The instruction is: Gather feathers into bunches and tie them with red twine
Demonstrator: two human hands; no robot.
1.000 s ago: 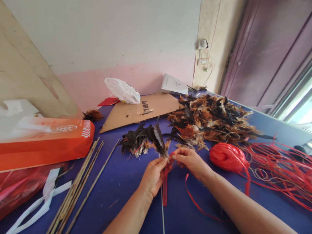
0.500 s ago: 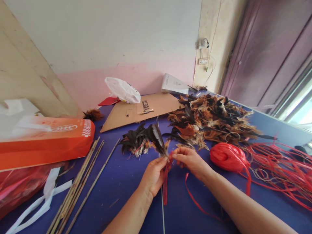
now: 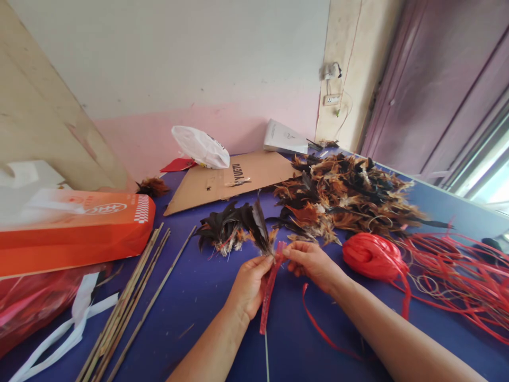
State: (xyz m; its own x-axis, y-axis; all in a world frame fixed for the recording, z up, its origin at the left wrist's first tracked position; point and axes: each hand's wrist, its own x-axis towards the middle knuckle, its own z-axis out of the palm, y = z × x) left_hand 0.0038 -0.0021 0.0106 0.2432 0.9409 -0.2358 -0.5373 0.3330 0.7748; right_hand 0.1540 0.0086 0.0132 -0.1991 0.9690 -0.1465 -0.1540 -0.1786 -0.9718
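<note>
Pinched by its quill ends, a small bunch of dark feathers [image 3: 259, 228] points up and away from my left hand [image 3: 251, 286], which is closed on it. My right hand [image 3: 312, 265] is closed on a flat red plastic strip [image 3: 269, 302], gripping it near its upper end beside the quills. The strip's lower part hangs down next to my left fingers. Just beyond my left hand lies a cluster of black feathers [image 3: 222, 228] with pale quill ends. Another thin red strip [image 3: 318, 329] curls on the table below my right hand.
A large pile of brown and black feathers [image 3: 345, 196] lies at the back right, near a red strip ball [image 3: 374, 255] and tangled red strips [image 3: 457, 276]. Thin sticks [image 3: 127, 307] and an orange bag [image 3: 79, 233] are at left. Flat cardboard [image 3: 238, 175] lies behind.
The red strip at my fingers has opened out flatter and now slants, its upper end showing above my right fingertips. My hands have barely moved.
</note>
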